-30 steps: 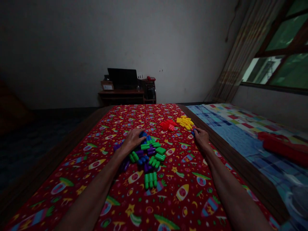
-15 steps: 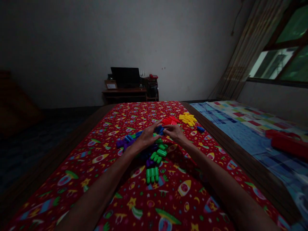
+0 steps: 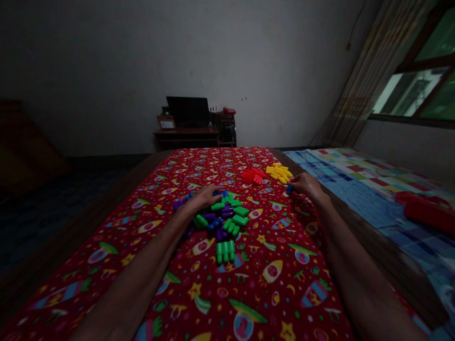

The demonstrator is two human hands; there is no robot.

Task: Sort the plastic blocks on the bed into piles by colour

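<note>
My left hand [image 3: 206, 197] reaches over the near pile, its thumb and fingers apart around blue pieces at the pile's far side. This pile mixes green plastic building pieces [image 3: 225, 252], purple pieces [image 3: 221, 233] and blue ones [image 3: 215, 223]. Some of it is hidden behind my left hand and forearm. Out to the right, my right hand [image 3: 306, 185] pinches a blue piece [image 3: 289, 189] low at the cloth. Just beyond and left of that hand lies a heap of yellow pieces [image 3: 279, 173]. Red pieces [image 3: 253, 176] form another heap beside the yellow one.
A red patterned cloth [image 3: 273, 303] covers the table, whose dark wooden edge [image 3: 384, 251] shows on the right. Beyond that edge is a bed with a checked blue sheet [image 3: 341, 194] and a red bag [image 3: 430, 208]. A desk with a black monitor [image 3: 188, 112] stands by the far wall.
My hands were close together over the pile, at a blue piece. My right hand has moved right to where a lone blue piece lay; my left has shifted slightly left.
</note>
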